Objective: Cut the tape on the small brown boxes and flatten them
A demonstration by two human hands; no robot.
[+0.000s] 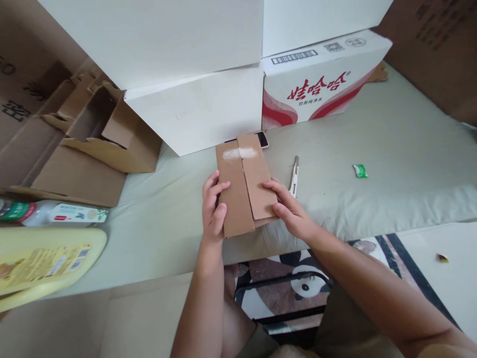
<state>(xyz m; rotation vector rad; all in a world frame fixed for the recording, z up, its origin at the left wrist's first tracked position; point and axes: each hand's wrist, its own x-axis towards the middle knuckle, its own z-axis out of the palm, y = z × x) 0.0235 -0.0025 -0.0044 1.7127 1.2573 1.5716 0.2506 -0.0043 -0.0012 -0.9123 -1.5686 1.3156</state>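
Between my two hands is a small brown cardboard box (234,199), its two top flaps folded in and meeting at a lengthwise seam. A whitish torn-looking strip crosses the seam near its far end. My left hand (215,206) grips the left side, fingers along the edge and on the flap. On the opposite side my right hand (288,206) holds the right flap and edge. Just right of the box lies a utility knife (294,175) with a pale handle. A phone (263,139) is partly hidden behind the box's far end.
White cartons (197,109) are stacked along the back, one a white and red carton (316,84). Opened brown cardboard boxes (122,129) stand at left, above a plastic bottle (44,213) and a yellow jug (48,258). A green wrapper (360,171) lies on the pale cloth (402,144).
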